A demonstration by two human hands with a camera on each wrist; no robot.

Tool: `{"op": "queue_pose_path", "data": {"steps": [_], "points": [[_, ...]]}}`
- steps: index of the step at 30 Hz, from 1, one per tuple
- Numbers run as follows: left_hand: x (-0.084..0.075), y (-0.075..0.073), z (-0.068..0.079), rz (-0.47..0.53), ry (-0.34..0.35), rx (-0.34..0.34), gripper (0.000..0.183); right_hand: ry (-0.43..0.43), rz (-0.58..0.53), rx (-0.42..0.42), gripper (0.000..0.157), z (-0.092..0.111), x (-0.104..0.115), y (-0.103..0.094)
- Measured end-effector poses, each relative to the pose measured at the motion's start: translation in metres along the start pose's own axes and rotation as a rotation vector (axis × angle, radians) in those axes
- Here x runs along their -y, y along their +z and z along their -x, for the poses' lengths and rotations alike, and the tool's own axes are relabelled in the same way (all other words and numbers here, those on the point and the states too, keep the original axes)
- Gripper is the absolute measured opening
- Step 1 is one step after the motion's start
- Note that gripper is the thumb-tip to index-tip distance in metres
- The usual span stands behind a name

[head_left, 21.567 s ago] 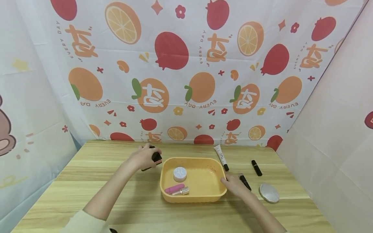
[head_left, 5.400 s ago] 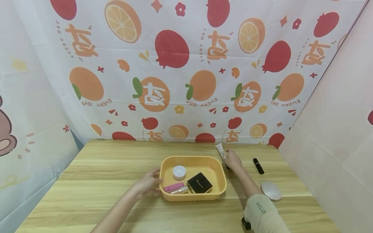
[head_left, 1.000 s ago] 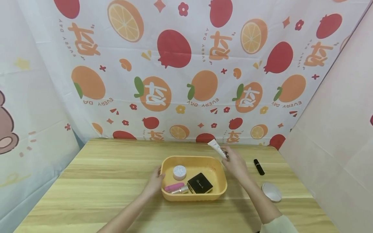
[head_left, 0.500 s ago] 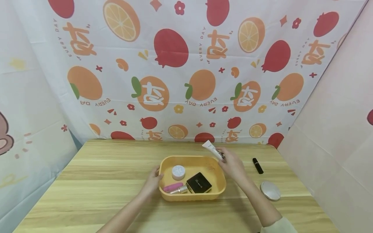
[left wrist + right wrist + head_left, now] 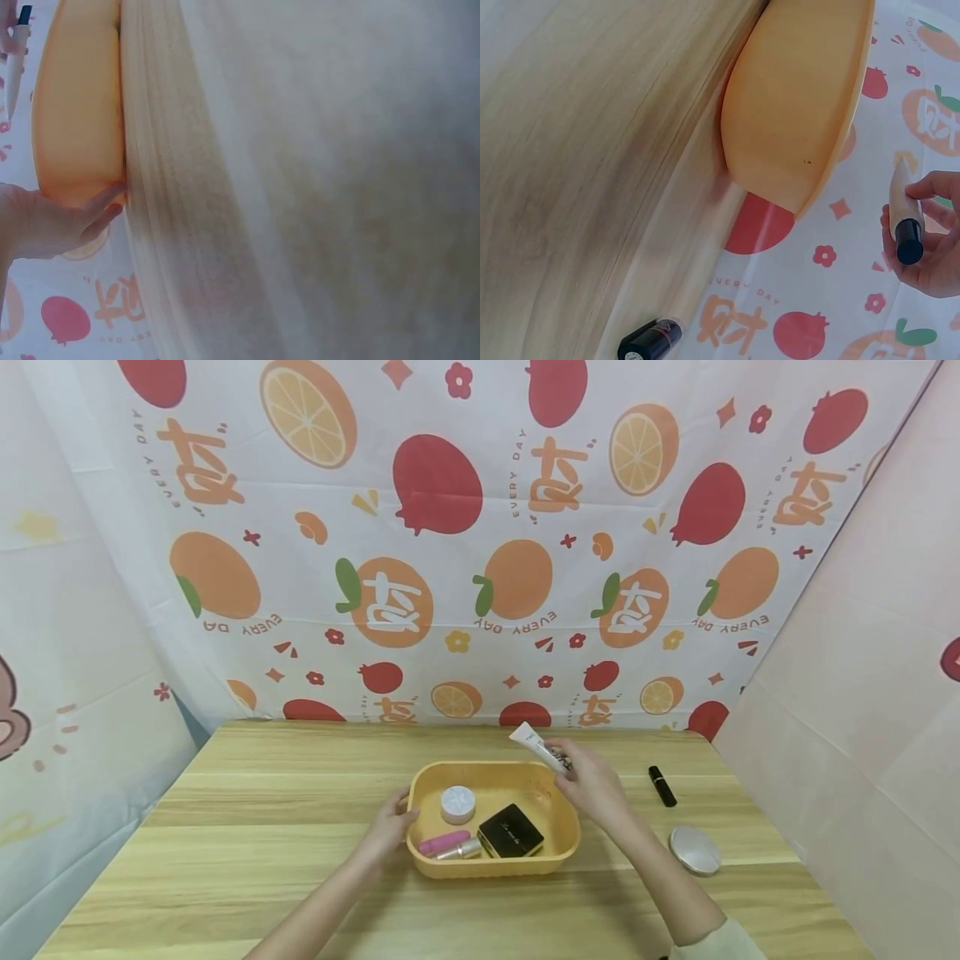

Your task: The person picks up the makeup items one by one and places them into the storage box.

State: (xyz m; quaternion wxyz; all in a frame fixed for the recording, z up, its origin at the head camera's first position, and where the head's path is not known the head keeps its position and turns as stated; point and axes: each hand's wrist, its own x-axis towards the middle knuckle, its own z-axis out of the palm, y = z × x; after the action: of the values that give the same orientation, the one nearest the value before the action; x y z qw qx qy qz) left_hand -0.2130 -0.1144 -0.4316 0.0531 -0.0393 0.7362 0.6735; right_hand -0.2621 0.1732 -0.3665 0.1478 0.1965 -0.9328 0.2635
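A yellow plastic basket [image 5: 491, 867] stands on the wooden table. My left hand [image 5: 393, 822] grips its left end, thumb over the rim; in the left wrist view the fingers [image 5: 101, 206] lie against the outer wall. My right hand [image 5: 592, 781] pinches a white squeeze tube [image 5: 534, 743] near its black cap [image 5: 909, 244], above the basket's back right rim. Inside the basket are a round white compact [image 5: 457, 804], a pink tube [image 5: 444, 842], a lipstick with a silvery case [image 5: 461, 850] and a square black compact [image 5: 511, 832].
Right of the basket lie a black lipstick-like tube [image 5: 662, 787] and a round silver compact [image 5: 694, 850]. A short black cosmetic with a clear end [image 5: 651, 341] shows low in the right wrist view. A fruit-print cloth [image 5: 442, 568] hangs behind the table.
Since the oldest frame the black compact has gone from the left hand into the basket, and the left hand now grips the basket. The right hand has lifted the tube and carried it left.
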Motion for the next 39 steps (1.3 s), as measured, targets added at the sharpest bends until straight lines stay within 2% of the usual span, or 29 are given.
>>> {"op": "queue_pose_path", "data": {"steps": [24, 39], "points": [[0.001, 0.0, -0.002, 0.013, -0.007, 0.0, 0.05, -0.029, -0.008, 0.084, 0.048, -0.004, 0.007, 0.011], [0.0, 0.0, -0.001, 0.011, 0.002, 0.002, 0.049, -0.05, 0.003, 0.143, 0.042, -0.004, 0.01, 0.026]]}}
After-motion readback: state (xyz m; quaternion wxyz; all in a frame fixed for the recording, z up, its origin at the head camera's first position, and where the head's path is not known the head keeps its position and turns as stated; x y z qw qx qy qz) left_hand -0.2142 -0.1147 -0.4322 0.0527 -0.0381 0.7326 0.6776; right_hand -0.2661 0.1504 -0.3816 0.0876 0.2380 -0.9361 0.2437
